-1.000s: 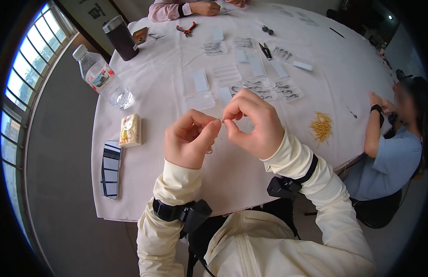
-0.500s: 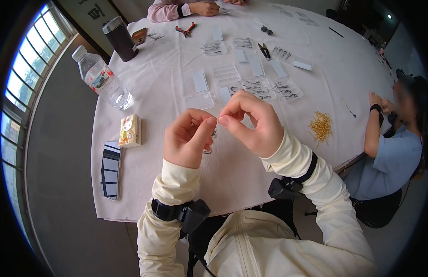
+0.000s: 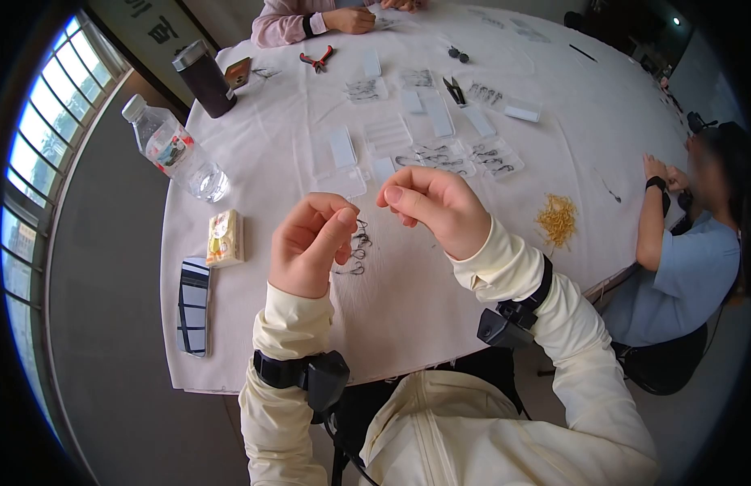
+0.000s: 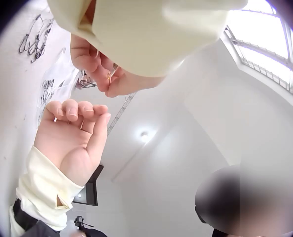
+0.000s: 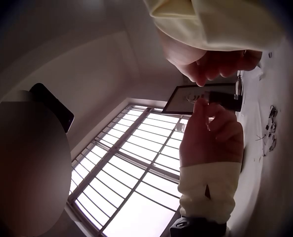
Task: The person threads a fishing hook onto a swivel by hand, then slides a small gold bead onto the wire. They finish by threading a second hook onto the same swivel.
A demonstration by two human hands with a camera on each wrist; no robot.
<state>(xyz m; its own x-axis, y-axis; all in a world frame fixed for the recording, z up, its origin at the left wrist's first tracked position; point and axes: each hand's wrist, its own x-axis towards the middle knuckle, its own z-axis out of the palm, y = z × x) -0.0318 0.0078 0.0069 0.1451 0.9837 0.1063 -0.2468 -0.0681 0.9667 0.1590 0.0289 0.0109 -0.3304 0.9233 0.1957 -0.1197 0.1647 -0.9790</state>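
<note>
L hand, R hand parted, L pinching item

A shared room in use as a small handcraft workshop, by the look of it
Round cloth-covered table with clear compartment boxes, red-handled pliers, dark looped pieces and a yellow heap; people seated at its far edge and right edge; barred window and framed characters beyond its left edge.

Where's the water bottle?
In the head view, the bottle is on the left of the table, between the dark flask and the tissues.
</note>
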